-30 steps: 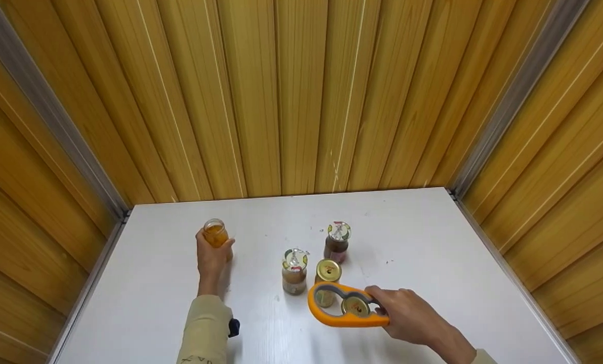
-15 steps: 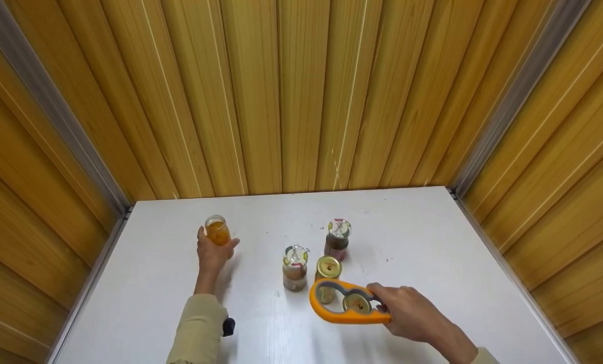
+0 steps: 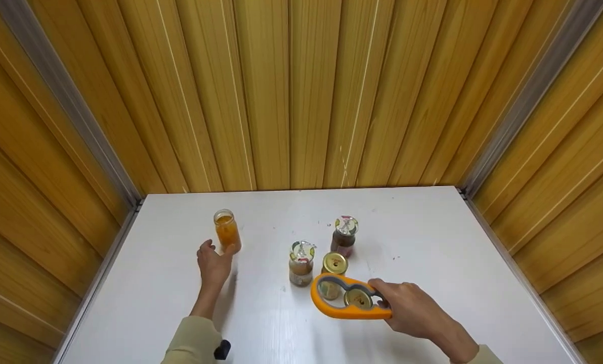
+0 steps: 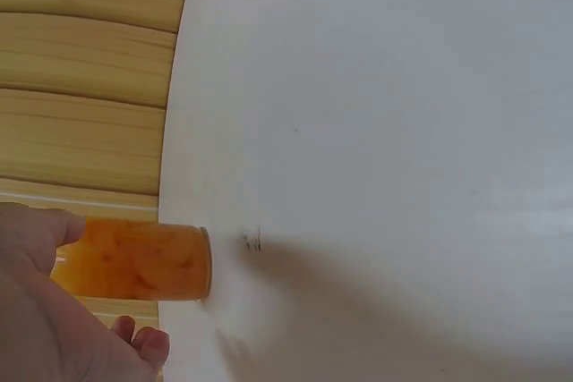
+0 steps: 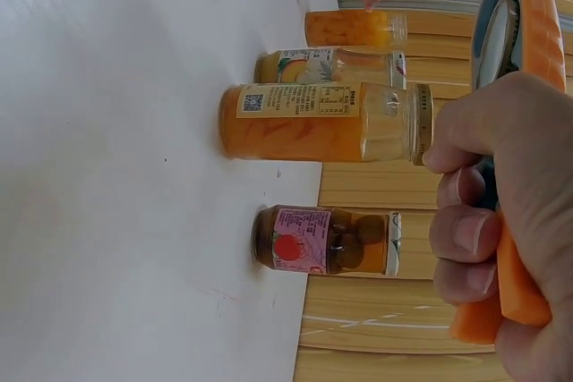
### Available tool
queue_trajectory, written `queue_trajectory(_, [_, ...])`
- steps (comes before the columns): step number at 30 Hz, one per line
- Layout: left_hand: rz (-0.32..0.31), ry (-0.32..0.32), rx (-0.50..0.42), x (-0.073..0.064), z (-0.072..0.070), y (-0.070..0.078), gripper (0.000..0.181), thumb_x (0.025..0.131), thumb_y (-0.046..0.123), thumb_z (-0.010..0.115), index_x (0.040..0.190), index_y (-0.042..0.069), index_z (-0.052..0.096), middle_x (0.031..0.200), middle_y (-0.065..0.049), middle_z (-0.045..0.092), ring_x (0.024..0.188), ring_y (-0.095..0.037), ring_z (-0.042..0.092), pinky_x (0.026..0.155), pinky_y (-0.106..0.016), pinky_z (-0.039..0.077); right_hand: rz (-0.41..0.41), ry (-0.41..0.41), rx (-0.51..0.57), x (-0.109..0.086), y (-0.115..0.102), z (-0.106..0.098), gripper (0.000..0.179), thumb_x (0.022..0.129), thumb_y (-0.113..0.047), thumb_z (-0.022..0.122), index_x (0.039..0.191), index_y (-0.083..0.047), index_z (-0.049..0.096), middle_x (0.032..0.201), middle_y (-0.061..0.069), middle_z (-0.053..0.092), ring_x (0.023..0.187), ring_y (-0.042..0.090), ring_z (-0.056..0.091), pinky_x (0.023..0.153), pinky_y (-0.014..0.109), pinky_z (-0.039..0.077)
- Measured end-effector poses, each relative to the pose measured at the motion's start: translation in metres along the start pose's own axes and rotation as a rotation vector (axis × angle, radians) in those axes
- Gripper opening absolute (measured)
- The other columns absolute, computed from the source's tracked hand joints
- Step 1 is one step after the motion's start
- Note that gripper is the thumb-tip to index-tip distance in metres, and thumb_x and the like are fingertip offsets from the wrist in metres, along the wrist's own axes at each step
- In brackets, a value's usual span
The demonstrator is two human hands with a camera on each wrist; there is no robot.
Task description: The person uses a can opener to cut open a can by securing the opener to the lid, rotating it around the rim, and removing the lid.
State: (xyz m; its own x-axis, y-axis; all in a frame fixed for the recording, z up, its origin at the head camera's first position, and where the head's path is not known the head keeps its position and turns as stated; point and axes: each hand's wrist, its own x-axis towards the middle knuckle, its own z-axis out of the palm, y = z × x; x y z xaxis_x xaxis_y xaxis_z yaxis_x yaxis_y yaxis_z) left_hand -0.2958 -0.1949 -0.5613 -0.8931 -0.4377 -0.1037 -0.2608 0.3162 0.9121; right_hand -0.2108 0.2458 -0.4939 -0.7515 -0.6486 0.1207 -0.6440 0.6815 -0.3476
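In the head view, my left hand (image 3: 214,268) lies just short of an uncapped glass jar of orange fruit (image 3: 227,231) that stands upright on the table. Its fingers are loosely spread, with the thumb close to the glass; the left wrist view shows the jar (image 4: 148,261) beyond the thumb. My right hand (image 3: 413,311) grips the handles of an orange and grey jar opener (image 3: 351,312) in the air. A gold lid (image 3: 358,299) sits within the opener's inner loop. Partly behind the opener stands a fruit jar with its gold lid on (image 3: 335,263).
Two jars with patterned covers stand nearby: a pale-brown one (image 3: 301,268) left of the gold-lidded jar, and a dark one with a pink label (image 5: 303,241) behind it. Wood-patterned panels (image 3: 301,101) rise around the white table (image 3: 271,323).
My left hand has let go of the open fruit jar and drawn back toward me. The right hand keeps the opener in nearly the same place.
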Motion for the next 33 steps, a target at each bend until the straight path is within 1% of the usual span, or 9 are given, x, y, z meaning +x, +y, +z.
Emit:
queue_trajectory(5, [0.037, -0.021, -0.065, -0.027, 0.005, 0.013, 0.059, 0.102, 0.020, 0.063, 0.143, -0.014, 0.037, 0.134, -0.029, 0.045, 0.126, -0.042, 0.046, 0.108, -0.053, 0.045, -0.016, 0.012, 0.007, 0.001, -0.001, -0.001, 0.048, 0.082, 0.003, 0.078, 0.122, -0.015, 0.059, 0.101, -0.002, 0.075, 0.077, 0.004, 0.064, 0.064, 0.029, 0.057])
queue_trajectory(10, [0.059, -0.092, -0.110, -0.061, 0.013, 0.028, 0.048, 0.102, 0.020, 0.062, 0.138, -0.007, 0.046, 0.131, -0.024, 0.052, 0.118, -0.035, 0.052, 0.097, -0.044, 0.052, -0.028, 0.018, 0.009, 0.002, -0.003, -0.001, 0.048, 0.081, 0.003, 0.078, 0.122, -0.014, 0.059, 0.101, -0.002, 0.075, 0.077, 0.004, 0.065, 0.065, 0.029, 0.058])
queue_trajectory(13, [0.077, -0.153, -0.127, -0.081, 0.018, 0.038, 0.041, 0.102, 0.020, 0.064, 0.135, -0.003, 0.053, 0.126, -0.019, 0.057, 0.114, -0.030, 0.055, 0.096, -0.040, 0.053, -0.027, 0.011, 0.012, 0.003, -0.005, -0.003, 0.049, 0.080, 0.003, 0.078, 0.122, -0.013, 0.059, 0.102, -0.001, 0.075, 0.078, 0.004, 0.066, 0.066, 0.029, 0.059])
queue_trajectory(16, [0.095, -0.252, -0.157, -0.098, 0.021, 0.046, 0.038, 0.103, 0.020, 0.064, 0.134, -0.002, 0.057, 0.121, -0.014, 0.061, 0.109, -0.025, 0.059, 0.096, -0.038, 0.055, -0.026, 0.009, 0.012, 0.004, -0.007, -0.004, 0.050, 0.080, 0.004, 0.079, 0.122, -0.013, 0.060, 0.101, -0.001, 0.075, 0.078, 0.005, 0.066, 0.067, 0.030, 0.060])
queue_trajectory(18, [0.093, -0.341, -0.184, -0.108, 0.024, 0.051, 0.037, 0.104, 0.020, 0.062, 0.134, -0.002, 0.058, 0.118, -0.011, 0.063, 0.106, -0.023, 0.062, 0.096, -0.037, 0.056, -0.022, 0.008, 0.013, 0.005, -0.009, -0.005, 0.050, 0.080, 0.004, 0.079, 0.123, -0.013, 0.060, 0.101, -0.002, 0.075, 0.078, 0.005, 0.065, 0.067, 0.030, 0.060])
queue_trajectory(22, [0.069, -0.534, -0.228, -0.123, 0.029, 0.058, 0.037, 0.106, 0.020, 0.061, 0.135, -0.003, 0.059, 0.114, -0.008, 0.067, 0.101, -0.020, 0.066, 0.094, -0.036, 0.058, -0.022, 0.009, 0.025, 0.006, -0.012, -0.005, 0.050, 0.080, 0.003, 0.079, 0.123, -0.013, 0.061, 0.102, -0.002, 0.075, 0.078, 0.004, 0.065, 0.068, 0.031, 0.060])
queue_trajectory(25, [0.036, -0.643, -0.247, -0.131, 0.033, 0.060, 0.038, 0.105, 0.022, 0.062, 0.134, -0.003, 0.060, 0.115, -0.008, 0.069, 0.100, -0.020, 0.068, 0.093, -0.038, 0.059, -0.040, 0.023, 0.015, 0.007, -0.013, -0.004, 0.049, 0.080, 0.003, 0.079, 0.122, -0.014, 0.061, 0.101, -0.003, 0.075, 0.076, 0.003, 0.063, 0.066, 0.029, 0.059])
queue_trajectory(29, [-0.016, -0.727, -0.269, -0.138, 0.040, 0.061, 0.037, 0.105, 0.025, 0.063, 0.132, 0.001, 0.062, 0.118, -0.006, 0.071, 0.102, -0.022, 0.069, 0.094, -0.041, 0.059, -0.065, 0.038, 0.003, 0.007, -0.016, -0.003, 0.049, 0.079, 0.004, 0.078, 0.120, -0.016, 0.060, 0.097, -0.004, 0.074, 0.072, 0.002, 0.061, 0.062, 0.026, 0.056])
queue_trajectory(33, [-0.053, -0.777, -0.276, -0.147, 0.045, 0.061, 0.034, 0.104, 0.025, 0.063, 0.130, 0.002, 0.065, 0.115, -0.006, 0.071, 0.102, -0.021, 0.069, 0.093, -0.041, 0.059, -0.065, 0.029, 0.020, 0.008, -0.019, -0.003, 0.049, 0.080, 0.004, 0.078, 0.120, -0.016, 0.059, 0.097, -0.003, 0.075, 0.072, 0.001, 0.061, 0.061, 0.026, 0.055])
